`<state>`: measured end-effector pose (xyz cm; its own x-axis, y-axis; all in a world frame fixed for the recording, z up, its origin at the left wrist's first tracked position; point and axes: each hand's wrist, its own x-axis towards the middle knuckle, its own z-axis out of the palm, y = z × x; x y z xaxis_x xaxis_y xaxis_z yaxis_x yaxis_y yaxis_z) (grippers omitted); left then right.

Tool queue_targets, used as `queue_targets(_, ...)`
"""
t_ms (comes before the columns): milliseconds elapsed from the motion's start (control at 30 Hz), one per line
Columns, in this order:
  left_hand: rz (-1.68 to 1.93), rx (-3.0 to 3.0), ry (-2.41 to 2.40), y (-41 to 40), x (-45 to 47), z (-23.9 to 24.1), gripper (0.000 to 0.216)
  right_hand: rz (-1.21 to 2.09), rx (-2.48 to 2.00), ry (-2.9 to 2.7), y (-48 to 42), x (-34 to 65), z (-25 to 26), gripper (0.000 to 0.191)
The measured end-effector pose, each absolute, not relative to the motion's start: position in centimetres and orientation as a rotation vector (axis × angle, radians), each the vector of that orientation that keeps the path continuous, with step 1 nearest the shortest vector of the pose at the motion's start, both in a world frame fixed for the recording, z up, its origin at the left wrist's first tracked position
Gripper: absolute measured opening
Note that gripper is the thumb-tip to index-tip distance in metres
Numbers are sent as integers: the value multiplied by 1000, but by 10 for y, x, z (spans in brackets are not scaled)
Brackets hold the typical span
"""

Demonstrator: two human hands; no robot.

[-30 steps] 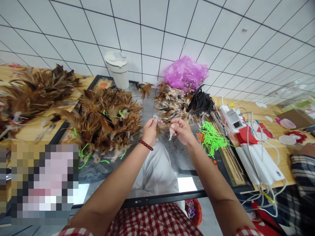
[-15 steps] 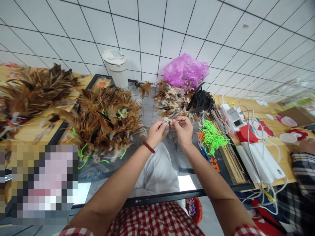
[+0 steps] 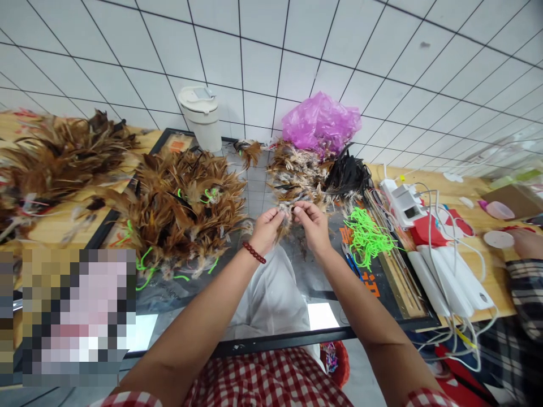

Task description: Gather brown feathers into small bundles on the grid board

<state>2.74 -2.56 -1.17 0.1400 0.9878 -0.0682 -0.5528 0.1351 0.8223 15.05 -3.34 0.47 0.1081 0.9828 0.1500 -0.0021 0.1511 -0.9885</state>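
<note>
My left hand (image 3: 267, 228) and my right hand (image 3: 311, 225) meet over the glass tabletop, thumbs and fingertips pinched. Between them is a small brown and whitish feather bunch (image 3: 285, 220), its fluffy end at the fingertips; finer details are too small to make out. Just beyond my hands lies a pile of mottled feathers (image 3: 297, 175), with black feathers (image 3: 348, 174) at its right. A large heap of brown feathers (image 3: 186, 198), with bright green ties showing, spreads to the left of my left hand. Green cords (image 3: 369, 237) lie in a tangle right of my right hand.
A lidded cup (image 3: 201, 121) and a pink plastic bag (image 3: 320, 124) stand against the tiled wall. Blue-handled scissors (image 3: 352, 263) lie beside the cords. A power strip (image 3: 403, 203) with trailing cables sits at right, near another person's plaid sleeve (image 3: 526, 288). More feathers (image 3: 68, 158) cover the far left.
My right hand's fingers have curled in and shifted slightly left, and the feather bunch now hangs more visibly between my hands. At right, the other person's hand has moved farther into view.
</note>
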Motion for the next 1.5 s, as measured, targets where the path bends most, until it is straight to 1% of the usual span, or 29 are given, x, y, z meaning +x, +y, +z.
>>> queue_targets(167, 1272, 860, 782, -27, 30, -12, 21, 1011, -1056, -1230, -31, 152, -1, 17)
queue_targets(300, 1210, 778, 780, -26, 32, -13, 26, 1030, -1029, -1258, -33, 153, -2, 18)
queue_targets(433, 1219, 915, 776, -26, 32, -15, 28, 830, -1071, -1334, -33, 155, -1, 11)
queue_targets(533, 1224, 980, 757, -26, 32, -15, 30, 770, -1060, -1351, -31, 156, -3, 8)
queue_targets(633, 1194, 1000, 742, -27, 31, -14, 29, 767, -1084, -1294, -28, 158, -8, 12)
queue_targets(733, 1172, 983, 748, -27, 30, -11, 29, 841, -1100, -1184, -25, 160, -12, 19)
queue_targets(967, 1173, 961, 722, -27, 29, -12, 31, 1045, -984, -1265, -27, 158, -9, 23)
queue_targets(1033, 1166, 963, 714, -27, 29, -12, 32, 1077, -955, -1242, -28, 157, -8, 22)
queue_targets(1167, 1177, 958, 723, -27, 29, -11, 31, 1000, -919, -1229, -27, 159, -9, 8)
queue_targets(1233, 1174, 965, 730, -27, 29, -10, 31, 960, -915, -1264, -27, 160, -9, 5)
queue_targets(1400, 1164, 973, 735, -27, 29, -9, 33, 855, -988, -1339, -28, 161, -9, 10)
queue_targets(1500, 1158, 978, 738, -27, 28, -9, 31, 851, -1020, -1353, -28, 161, -9, 13)
